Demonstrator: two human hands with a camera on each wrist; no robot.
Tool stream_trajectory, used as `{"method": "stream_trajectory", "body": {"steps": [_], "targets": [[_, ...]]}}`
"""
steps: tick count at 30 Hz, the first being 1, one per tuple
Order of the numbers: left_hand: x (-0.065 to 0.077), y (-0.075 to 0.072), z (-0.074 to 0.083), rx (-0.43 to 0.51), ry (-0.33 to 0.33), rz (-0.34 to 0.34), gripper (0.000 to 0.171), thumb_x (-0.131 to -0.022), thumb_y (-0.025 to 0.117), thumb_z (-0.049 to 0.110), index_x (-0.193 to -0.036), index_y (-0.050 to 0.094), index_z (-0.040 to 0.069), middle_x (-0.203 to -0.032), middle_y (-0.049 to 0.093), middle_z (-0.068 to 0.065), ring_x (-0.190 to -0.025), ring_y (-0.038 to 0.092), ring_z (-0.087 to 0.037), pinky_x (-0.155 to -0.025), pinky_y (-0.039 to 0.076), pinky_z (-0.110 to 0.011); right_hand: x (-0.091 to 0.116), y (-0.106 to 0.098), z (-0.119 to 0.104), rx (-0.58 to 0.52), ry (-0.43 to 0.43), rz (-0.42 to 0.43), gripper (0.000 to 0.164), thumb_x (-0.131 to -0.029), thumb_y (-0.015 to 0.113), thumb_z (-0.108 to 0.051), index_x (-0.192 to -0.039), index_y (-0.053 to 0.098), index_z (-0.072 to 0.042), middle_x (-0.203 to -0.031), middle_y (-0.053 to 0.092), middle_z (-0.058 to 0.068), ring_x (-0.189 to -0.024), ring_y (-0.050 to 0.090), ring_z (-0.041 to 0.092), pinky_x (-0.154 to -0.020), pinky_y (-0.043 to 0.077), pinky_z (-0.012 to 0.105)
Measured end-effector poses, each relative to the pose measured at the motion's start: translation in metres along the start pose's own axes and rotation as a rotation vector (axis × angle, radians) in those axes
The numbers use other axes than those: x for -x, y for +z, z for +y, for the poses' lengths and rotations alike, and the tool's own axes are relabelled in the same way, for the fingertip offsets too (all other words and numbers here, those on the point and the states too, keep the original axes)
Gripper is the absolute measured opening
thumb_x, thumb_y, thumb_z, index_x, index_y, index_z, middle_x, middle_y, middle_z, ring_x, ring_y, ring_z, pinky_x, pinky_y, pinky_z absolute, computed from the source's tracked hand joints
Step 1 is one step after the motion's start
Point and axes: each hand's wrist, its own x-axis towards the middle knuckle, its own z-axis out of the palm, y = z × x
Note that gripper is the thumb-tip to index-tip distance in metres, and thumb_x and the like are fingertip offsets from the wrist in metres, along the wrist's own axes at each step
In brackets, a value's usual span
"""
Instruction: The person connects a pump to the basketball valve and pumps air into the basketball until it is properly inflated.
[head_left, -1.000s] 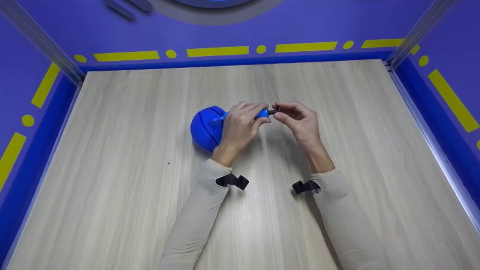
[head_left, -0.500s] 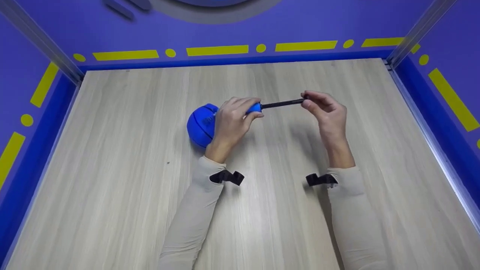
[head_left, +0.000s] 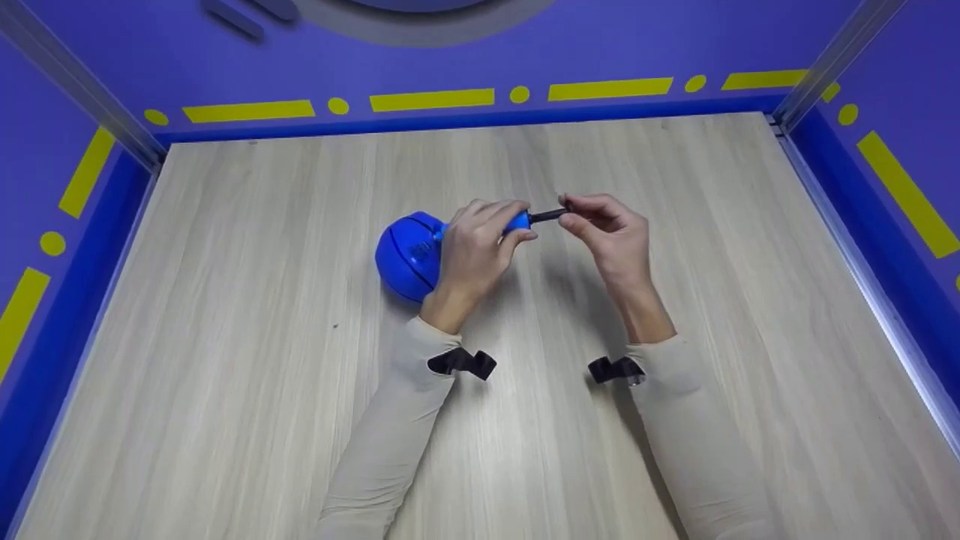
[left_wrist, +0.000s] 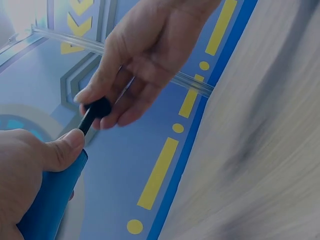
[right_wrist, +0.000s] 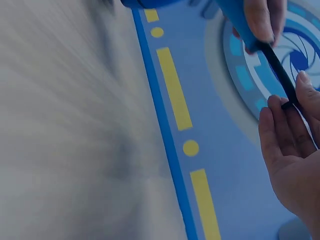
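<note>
A blue ball (head_left: 405, 259) with dark seam lines lies left of centre on the table. Beside it, my left hand (head_left: 476, 247) grips the blue barrel (head_left: 519, 221) of a small hand pump, whose near end points to the ball; the join is mostly behind the hand. From the barrel's right end a black plunger rod (head_left: 547, 216) sticks out a short way. My right hand (head_left: 615, 240) pinches the rod's black end knob (left_wrist: 100, 106) between thumb and fingers, seen closer in the left wrist view. Both hands are raised over the table.
The wood-grain table (head_left: 225, 375) spreads around the hands. Purple-blue panels (head_left: 450, 67) with yellow dashes and dots enclose its back and sides. Black wrist cameras sit on both cuffs, the left camera (head_left: 465, 363) and right camera (head_left: 615, 371) facing inward.
The right hand first drew the plunger far out to the right, then moved back left, so the rod is now partly inside the barrel. The left hand and ball shifted slightly.
</note>
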Motion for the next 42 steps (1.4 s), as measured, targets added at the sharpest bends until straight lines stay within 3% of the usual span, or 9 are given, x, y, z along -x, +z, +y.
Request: {"method": "stream_trajectory", "body": {"steps": [6,14,17,27,33,42], "targets": [[0.001,-0.001,0.000,0.017,0.009,-0.020,0.036,-0.092,0.082,0.029,-0.116,0.080,0.002,-0.111,0.080,-0.008,-0.096,0.072,-0.026,-0.085,0.058,-0.039,0.004,0.014,0.002,-0.032,0.038,-0.053,0.024,-0.093,0.078,0.007,-0.118,0.075,0.008,-0.118,0.076,0.017,-0.107,0.074,0.027,-0.093,0.059,0.034],[-0.002,-0.006,-0.006,0.055,0.000,-0.046,0.038,-0.094,0.080,0.033,-0.117,0.080,0.003,-0.111,0.080,-0.008,-0.097,0.073,-0.025,-0.088,0.059,-0.034,-0.001,0.004,-0.005,0.018,0.035,-0.067,0.028,-0.092,0.081,0.004,-0.120,0.076,0.006,-0.118,0.075,0.019,-0.106,0.073,0.028,-0.092,0.059,0.034],[-0.003,-0.008,-0.010,0.053,-0.010,-0.039,0.038,-0.093,0.081,0.033,-0.117,0.080,0.003,-0.111,0.080,-0.008,-0.098,0.073,-0.024,-0.088,0.059,-0.034,-0.003,-0.004,-0.006,0.025,0.033,-0.038,0.027,-0.093,0.081,0.002,-0.119,0.076,0.006,-0.118,0.075,0.019,-0.106,0.073,0.028,-0.090,0.059,0.032],[-0.003,-0.018,-0.017,0.069,-0.042,-0.016,0.036,-0.093,0.082,0.029,-0.117,0.080,0.003,-0.113,0.079,-0.008,-0.103,0.073,-0.026,-0.093,0.058,-0.035,-0.011,-0.028,-0.009,-0.144,0.068,0.142,0.025,-0.093,0.078,0.006,-0.118,0.075,0.009,-0.116,0.075,0.022,-0.110,0.073,0.031,-0.097,0.058,0.038],[-0.003,-0.013,-0.012,0.046,-0.019,-0.011,0.035,-0.094,0.081,0.028,-0.115,0.080,0.001,-0.111,0.080,-0.009,-0.099,0.073,-0.026,-0.089,0.058,-0.037,-0.007,-0.013,-0.002,-0.192,0.070,0.117,0.020,-0.094,0.075,0.010,-0.114,0.075,0.009,-0.114,0.075,0.021,-0.106,0.074,0.029,-0.094,0.059,0.039],[-0.001,-0.004,-0.003,0.005,0.030,-0.022,0.034,-0.092,0.083,0.026,-0.114,0.079,0.000,-0.109,0.080,-0.010,-0.095,0.072,-0.028,-0.084,0.057,-0.042,0.004,0.016,0.005,-0.092,0.090,-0.002,0.022,-0.094,0.079,0.004,-0.116,0.076,0.007,-0.116,0.076,0.017,-0.107,0.074,0.027,-0.094,0.059,0.036]]}}
